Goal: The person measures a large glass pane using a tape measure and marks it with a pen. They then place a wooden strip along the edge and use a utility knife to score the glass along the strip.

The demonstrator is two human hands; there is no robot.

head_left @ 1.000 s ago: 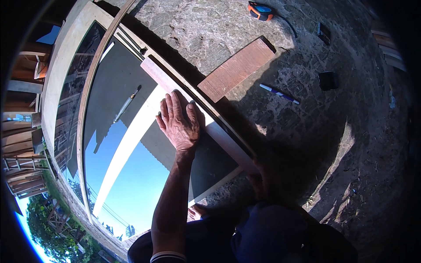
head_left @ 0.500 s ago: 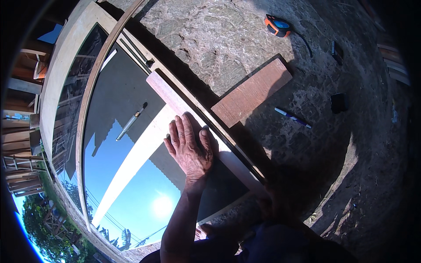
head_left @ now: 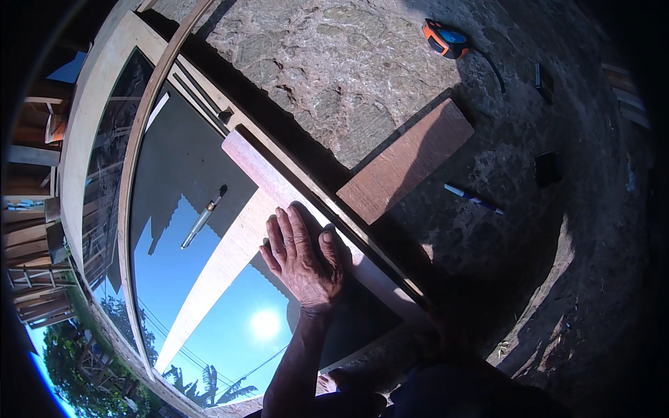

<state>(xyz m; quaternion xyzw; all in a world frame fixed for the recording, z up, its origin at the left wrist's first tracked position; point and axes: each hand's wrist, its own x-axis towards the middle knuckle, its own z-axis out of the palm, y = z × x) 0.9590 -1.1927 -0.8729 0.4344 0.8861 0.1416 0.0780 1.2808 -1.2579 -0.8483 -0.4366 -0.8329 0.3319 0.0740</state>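
Observation:
My left hand (head_left: 303, 268) lies palm down, fingers extended, on a pale wooden T-square (head_left: 216, 282), near where its blade meets the crosspiece. Under the square is a glass pane (head_left: 174, 143), mirroring sky, sun and a roof edge. The crosspiece runs beside a wooden frame rail (head_left: 286, 157); the tapering blade crosses the glass toward the lower left. A slim metal glass cutter (head_left: 202, 224) with a dark tip rests on the pane, left of the blade and apart from my hand. In deep shadow by the crosspiece's lower end, a dim shape may be my right hand; its fingers are hidden.
On the rough ground to the right are a reddish-brown board (head_left: 411, 160), an orange and black tape measure (head_left: 446, 38), a white and purple pen (head_left: 474, 198) and a small black block (head_left: 548, 168). A curved-looking wooden strip (head_left: 132, 146) crosses the left side. Stacked timber (head_left: 31, 240) stands beyond.
The whole view has shifted slightly, so the square, glass and ground things sit a little differently in the picture. My left hand keeps its flat place on the square.

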